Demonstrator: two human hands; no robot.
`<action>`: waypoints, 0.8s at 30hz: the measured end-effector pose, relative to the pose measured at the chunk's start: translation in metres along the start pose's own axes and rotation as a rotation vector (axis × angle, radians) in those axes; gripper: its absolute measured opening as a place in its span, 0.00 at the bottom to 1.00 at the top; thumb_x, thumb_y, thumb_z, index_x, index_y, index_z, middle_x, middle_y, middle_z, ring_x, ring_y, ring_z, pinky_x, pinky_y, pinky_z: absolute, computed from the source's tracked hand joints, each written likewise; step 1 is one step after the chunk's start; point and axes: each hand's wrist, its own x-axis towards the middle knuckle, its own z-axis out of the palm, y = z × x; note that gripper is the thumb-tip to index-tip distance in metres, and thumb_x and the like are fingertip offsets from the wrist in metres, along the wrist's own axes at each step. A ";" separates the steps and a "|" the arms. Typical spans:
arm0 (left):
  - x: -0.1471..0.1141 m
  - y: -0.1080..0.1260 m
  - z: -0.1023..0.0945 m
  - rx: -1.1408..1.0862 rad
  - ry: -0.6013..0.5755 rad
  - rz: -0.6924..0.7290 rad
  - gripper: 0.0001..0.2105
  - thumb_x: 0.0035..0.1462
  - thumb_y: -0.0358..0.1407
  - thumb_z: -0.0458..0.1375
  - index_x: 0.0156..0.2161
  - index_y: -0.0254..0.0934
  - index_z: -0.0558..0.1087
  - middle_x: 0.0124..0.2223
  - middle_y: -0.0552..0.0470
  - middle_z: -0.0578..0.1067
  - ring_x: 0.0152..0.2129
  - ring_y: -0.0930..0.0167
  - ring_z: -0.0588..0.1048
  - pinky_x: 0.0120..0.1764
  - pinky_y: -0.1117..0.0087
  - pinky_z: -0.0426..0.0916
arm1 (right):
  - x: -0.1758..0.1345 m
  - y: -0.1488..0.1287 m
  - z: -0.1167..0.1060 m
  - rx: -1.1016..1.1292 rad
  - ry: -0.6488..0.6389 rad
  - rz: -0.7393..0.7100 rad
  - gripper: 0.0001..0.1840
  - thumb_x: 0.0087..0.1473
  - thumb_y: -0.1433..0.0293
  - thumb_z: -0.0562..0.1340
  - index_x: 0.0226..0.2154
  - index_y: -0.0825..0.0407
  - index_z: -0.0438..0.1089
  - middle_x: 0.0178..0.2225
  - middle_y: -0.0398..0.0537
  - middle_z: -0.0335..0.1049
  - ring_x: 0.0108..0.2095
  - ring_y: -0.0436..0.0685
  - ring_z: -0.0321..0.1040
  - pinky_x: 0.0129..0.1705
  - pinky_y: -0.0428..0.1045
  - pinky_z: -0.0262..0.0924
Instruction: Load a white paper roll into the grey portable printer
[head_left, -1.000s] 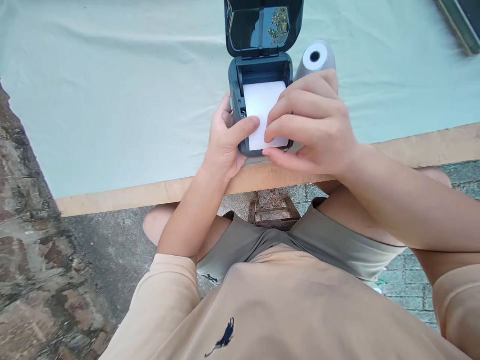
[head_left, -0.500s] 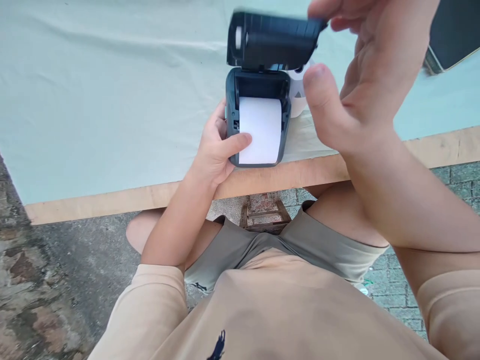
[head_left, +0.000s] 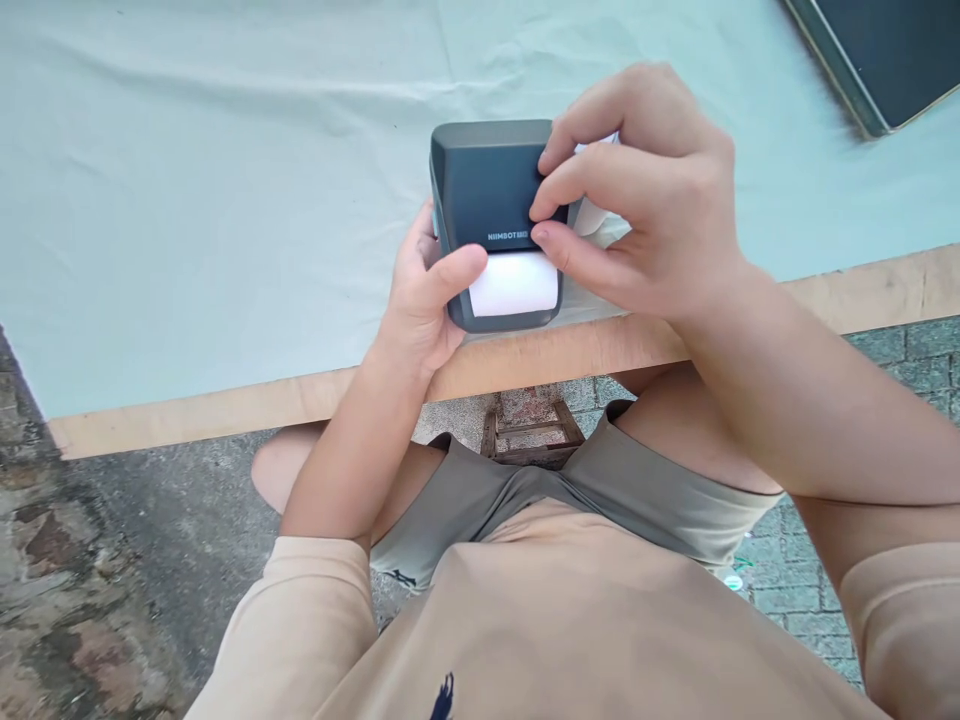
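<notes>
The person's left hand [head_left: 424,295] is wrapped round a dark label printer [head_left: 487,190], fingers beneath its side and thumb lying on top, beside the white paper [head_left: 517,285] that shows below the lid. The printer is at the near edge of the surface [head_left: 187,408], over the pale cloth [head_left: 225,220], though I can't tell whether it rests there. Its lid [head_left: 480,170] lies down over the body (NIIMBOT, it says near the front). The right hand [head_left: 637,200] is curled at the lid's right side, a narrow gap between thumb and fingers, holding nothing I can see. Partly hidden behind that hand is something white [head_left: 591,216]; farther right lies a dark, flat-topped object [head_left: 900,60].
</notes>
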 end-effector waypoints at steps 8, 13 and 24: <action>0.002 -0.003 0.001 -0.087 -0.015 0.040 0.14 0.56 0.45 0.62 0.44 0.40 0.72 0.43 0.50 0.80 0.60 0.60 0.70 0.59 0.63 0.70 | 0.002 -0.006 -0.001 -0.012 -0.107 0.116 0.07 0.59 0.67 0.56 0.31 0.44 0.68 0.42 0.44 0.71 0.45 0.57 0.68 0.48 0.57 0.65; 0.005 -0.008 -0.003 -0.108 -0.031 0.083 0.16 0.56 0.47 0.62 0.44 0.39 0.73 0.42 0.51 0.80 0.59 0.59 0.72 0.59 0.62 0.71 | 0.003 -0.007 -0.004 -0.018 -0.154 0.111 0.07 0.59 0.66 0.56 0.34 0.43 0.70 0.45 0.44 0.71 0.49 0.58 0.67 0.51 0.58 0.65; 0.000 -0.005 -0.001 -0.087 -0.039 0.091 0.15 0.57 0.48 0.61 0.42 0.39 0.75 0.44 0.49 0.80 0.64 0.56 0.66 0.59 0.59 0.72 | 0.003 -0.002 -0.013 -0.131 -0.258 0.206 0.32 0.57 0.44 0.55 0.56 0.47 0.63 0.48 0.51 0.73 0.67 0.70 0.51 0.69 0.75 0.32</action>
